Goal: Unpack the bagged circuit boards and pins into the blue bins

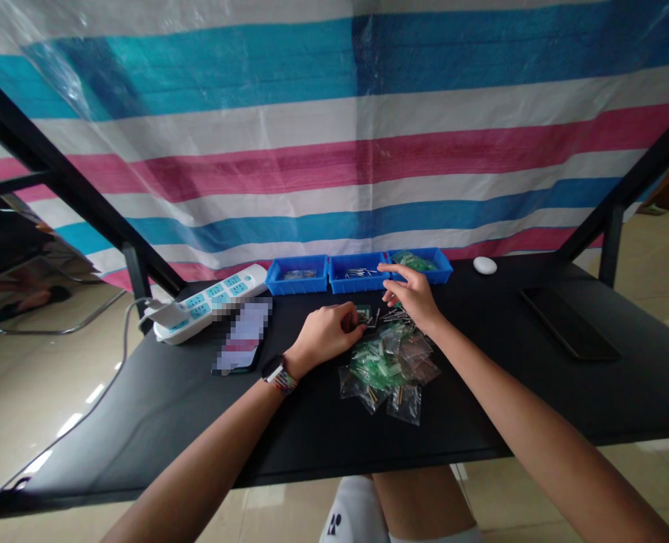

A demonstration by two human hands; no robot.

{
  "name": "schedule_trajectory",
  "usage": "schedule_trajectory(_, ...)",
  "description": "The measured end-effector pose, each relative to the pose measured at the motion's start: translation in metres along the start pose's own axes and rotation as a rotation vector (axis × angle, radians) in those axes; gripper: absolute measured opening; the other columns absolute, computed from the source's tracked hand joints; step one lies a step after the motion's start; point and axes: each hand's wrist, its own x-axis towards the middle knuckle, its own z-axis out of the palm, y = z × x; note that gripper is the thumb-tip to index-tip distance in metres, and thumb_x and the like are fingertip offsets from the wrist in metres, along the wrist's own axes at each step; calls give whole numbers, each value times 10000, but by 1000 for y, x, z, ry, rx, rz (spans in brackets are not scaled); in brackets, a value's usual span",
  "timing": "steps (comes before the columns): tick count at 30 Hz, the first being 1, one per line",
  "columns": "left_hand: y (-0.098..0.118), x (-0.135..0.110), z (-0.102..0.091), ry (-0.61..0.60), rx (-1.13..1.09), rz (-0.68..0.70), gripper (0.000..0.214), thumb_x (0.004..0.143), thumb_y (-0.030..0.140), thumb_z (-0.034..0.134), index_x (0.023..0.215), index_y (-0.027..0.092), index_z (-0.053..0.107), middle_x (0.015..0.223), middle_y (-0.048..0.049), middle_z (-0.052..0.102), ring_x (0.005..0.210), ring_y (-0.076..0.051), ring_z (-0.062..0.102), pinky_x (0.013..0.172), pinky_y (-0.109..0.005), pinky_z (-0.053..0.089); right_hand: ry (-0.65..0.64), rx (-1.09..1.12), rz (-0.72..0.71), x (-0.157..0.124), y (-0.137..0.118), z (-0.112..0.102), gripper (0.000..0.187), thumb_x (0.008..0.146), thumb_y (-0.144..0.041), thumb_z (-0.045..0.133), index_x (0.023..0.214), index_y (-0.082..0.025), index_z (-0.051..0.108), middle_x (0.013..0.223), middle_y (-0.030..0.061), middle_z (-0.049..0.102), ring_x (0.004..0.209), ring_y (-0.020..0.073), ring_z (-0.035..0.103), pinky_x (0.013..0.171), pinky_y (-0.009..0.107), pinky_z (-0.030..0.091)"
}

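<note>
My left hand (329, 332) rests at the left side of the pile, fingers curled in and thumb toward the loose pieces. Whatever it may hold is hidden. My right hand (416, 300) is over the back of the pile, index finger stretched toward the middle blue bin (360, 285) and the other fingers apart. Under and beside it lie loose silver screw-like pins (397, 315). In front are green plastic pieces (376, 363) and small clear bags (405, 405), some with brass-coloured pins inside. A small green-edged item (363, 311) shows just behind my left hand.
The left blue bin (297, 286) holds clear bags; the right blue bin (441, 273) holds green pieces. A power strip (229, 302) and a phone (243, 339) lie left. A white oval object (485, 265) and a dark phone (569, 323) lie right. Striped sheeting (311, 173) hangs behind.
</note>
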Motion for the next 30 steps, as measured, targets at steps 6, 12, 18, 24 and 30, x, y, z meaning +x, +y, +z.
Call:
schedule_trajectory(6,-1,1,-1,-39,50,8,103,851,338,704,877,247,662,752,9,708,625,-170,621,563,-277,323,-54,-95,-6,-4,2,1,271,794,-315,666,1009,-177,755,554,-13,641,532,164,645,535,258,523)
schedule_trajectory(12,2,1,-2,-93,97,30,91,874,304,650,932,245,688,798,12,720,649,-158,627,588,-261,350,-95,-147,-28,-5,6,5,219,804,-314,656,952,-180,748,610,3,673,556,171,668,545,256,500)
schedule_trajectory(18,1,1,-2,-65,101,13,107,898,292,609,923,237,697,791,9,707,660,-153,622,603,-257,360,-190,-174,-58,-7,8,9,147,831,-279,627,876,-186,731,873,43,755,569,144,646,532,263,491)
schedule_trajectory(24,3,-1,-3,-45,84,32,144,890,368,659,918,230,690,792,0,709,649,-159,613,593,-265,354,-258,-424,-316,-7,7,4,157,796,-107,625,825,-188,756,855,28,743,689,145,626,652,267,479)
schedule_trajectory(30,-1,0,0,-59,58,60,122,818,265,713,937,240,723,818,6,695,668,-158,612,597,-268,363,-364,-531,-341,-10,8,3,180,782,-44,644,808,-184,754,808,19,708,687,140,610,655,258,451)
